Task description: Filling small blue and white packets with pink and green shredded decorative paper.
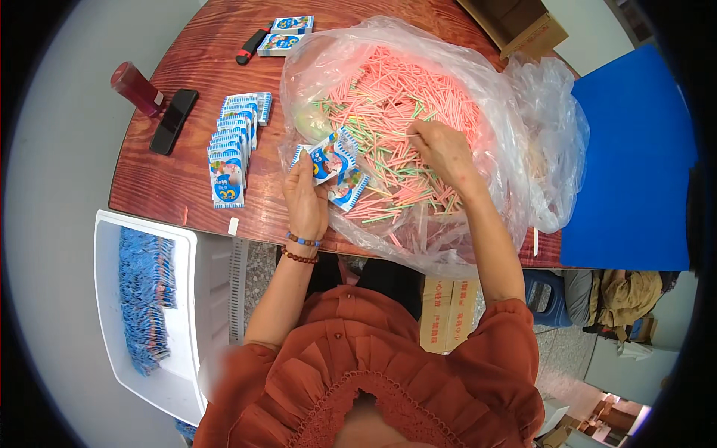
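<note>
Pink sticks and a smaller share of green sticks lie loose in an open, clear plastic bag on the red-brown table. The left hand grips an upper packet at the bag's near left side. A lower packet overlaps it; whether the fingers also hold this one cannot be told. The right hand reaches into the bag, fingers curled down at the sticks; whether a stick sits between the fingertips cannot be told.

The step in hand appears to be picking sticks out by touch. For good results:

1. Hold the packets by the edge, with light pressure, so that the contents are not crushed.
2. Pinch only a few sticks at a time, near mid-length; thin sticks like these probably snap under a hard squeeze.
3. Lift straight up, as crossed sticks may drag their neighbours along.
4. Hold the loose bag rim clear of the wrist.

Appearance: the sticks are slim, straight and pale, piled at all angles, with green ones concentrated toward the left and near side. Both packets are flat, blue and white, with striped ends and a coloured picture on the front; both lie tilted.
</note>
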`<state>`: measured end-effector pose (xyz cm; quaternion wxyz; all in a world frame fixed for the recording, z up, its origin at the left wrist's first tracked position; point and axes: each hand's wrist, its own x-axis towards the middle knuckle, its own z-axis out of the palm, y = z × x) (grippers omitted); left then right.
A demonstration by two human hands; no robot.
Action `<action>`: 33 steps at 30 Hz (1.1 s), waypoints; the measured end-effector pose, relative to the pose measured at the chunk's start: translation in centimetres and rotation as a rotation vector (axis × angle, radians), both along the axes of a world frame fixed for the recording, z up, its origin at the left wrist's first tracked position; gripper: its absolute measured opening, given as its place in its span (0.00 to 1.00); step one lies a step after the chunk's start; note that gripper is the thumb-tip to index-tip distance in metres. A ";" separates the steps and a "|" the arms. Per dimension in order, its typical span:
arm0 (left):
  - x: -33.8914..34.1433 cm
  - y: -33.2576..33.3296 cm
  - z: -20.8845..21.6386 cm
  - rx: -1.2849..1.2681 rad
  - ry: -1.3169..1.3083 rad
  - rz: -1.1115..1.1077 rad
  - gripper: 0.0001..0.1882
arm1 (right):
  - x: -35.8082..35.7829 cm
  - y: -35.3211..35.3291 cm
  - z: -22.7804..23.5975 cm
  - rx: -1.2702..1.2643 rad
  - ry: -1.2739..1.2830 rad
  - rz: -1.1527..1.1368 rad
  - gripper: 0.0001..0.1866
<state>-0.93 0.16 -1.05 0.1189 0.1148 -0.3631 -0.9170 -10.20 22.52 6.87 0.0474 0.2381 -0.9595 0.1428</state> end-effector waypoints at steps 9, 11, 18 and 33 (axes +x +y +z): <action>-0.2 0.3 0.9 -0.051 0.012 0.000 0.14 | 3.3 -2.7 6.0 -0.370 0.096 0.307 0.06; 0.0 0.7 1.6 -0.050 -0.005 0.008 0.14 | 4.0 -3.2 6.9 -0.283 0.121 0.299 0.06; 0.2 0.7 1.4 -0.131 -0.019 0.060 0.13 | 3.3 -4.4 7.5 -0.146 0.052 0.398 0.06; 0.1 -0.1 1.6 0.164 0.124 0.121 0.16 | 2.7 -8.2 4.8 -0.468 -0.396 0.174 0.23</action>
